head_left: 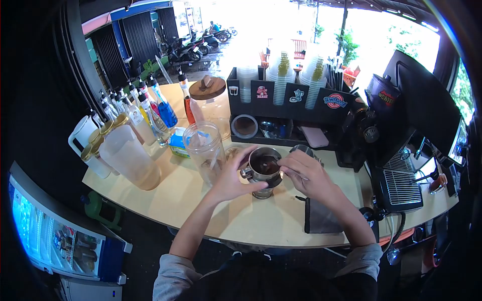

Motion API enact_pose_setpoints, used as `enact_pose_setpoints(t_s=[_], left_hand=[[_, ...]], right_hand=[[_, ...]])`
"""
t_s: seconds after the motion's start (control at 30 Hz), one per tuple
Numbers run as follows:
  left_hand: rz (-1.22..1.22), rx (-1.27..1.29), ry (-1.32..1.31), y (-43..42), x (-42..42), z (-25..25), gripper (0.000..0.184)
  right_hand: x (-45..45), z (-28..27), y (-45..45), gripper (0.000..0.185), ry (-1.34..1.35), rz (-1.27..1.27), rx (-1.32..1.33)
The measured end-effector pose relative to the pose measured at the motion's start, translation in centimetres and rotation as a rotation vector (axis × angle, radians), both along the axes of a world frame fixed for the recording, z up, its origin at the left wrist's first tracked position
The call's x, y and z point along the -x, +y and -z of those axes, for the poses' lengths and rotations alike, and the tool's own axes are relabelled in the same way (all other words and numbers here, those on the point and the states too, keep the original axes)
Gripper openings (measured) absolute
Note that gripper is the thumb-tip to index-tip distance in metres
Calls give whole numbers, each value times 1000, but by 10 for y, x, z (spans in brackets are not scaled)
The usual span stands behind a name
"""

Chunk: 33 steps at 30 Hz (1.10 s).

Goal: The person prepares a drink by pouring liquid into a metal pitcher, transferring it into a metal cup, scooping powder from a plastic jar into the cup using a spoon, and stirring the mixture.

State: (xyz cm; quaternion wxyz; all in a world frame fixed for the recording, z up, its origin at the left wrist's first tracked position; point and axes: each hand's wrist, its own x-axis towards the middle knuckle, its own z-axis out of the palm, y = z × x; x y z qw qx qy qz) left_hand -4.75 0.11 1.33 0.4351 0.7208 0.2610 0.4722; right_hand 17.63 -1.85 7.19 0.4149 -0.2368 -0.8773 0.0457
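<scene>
A small stainless steel jug (265,163) with dark brown contents is over the counter in front of me. My left hand (234,175) is curved round its left side, fingers behind and thumb below. At its right rim, my right hand (307,173) is closed in a pinch on a thin metal utensil, perhaps a spoon; its far end is hidden. Below the jug, a shiny metal base (263,193) shows; whether it is a separate piece I cannot tell. A tall clear plastic pitcher (205,153) stands just left of my left hand.
A black organizer (296,115) holds stacked plastic cups (282,83) at the back, with a phone (315,136) on its shelf. Syrup bottles (165,110) and a frosted jug (131,158) crowd the left. A dark cloth (322,216) lies front right, near the espresso machine (401,183).
</scene>
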Motion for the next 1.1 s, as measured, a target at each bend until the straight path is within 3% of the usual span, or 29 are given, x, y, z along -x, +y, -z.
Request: enact_pose_setpoints(t_s=[0.07,0.13,0.23,0.37,1.1], left_hand=[[-139,2,140,-7,-10,-6,86],[-130,32,129,-1,-9,-1,86],[-79,79,77,8,-5,6,86],[-1,76,81,17,2,8,87],[-12,58,45,17,0,13,84]], right_hand=[[2,1,0,14,5,12,44],[4,0,0,15,49,-114,17],[-2,1,7,15,-19,-23,57],[1,-3,8,16,28,-92,117],[2,-4,11,19,-49,-29,-27]])
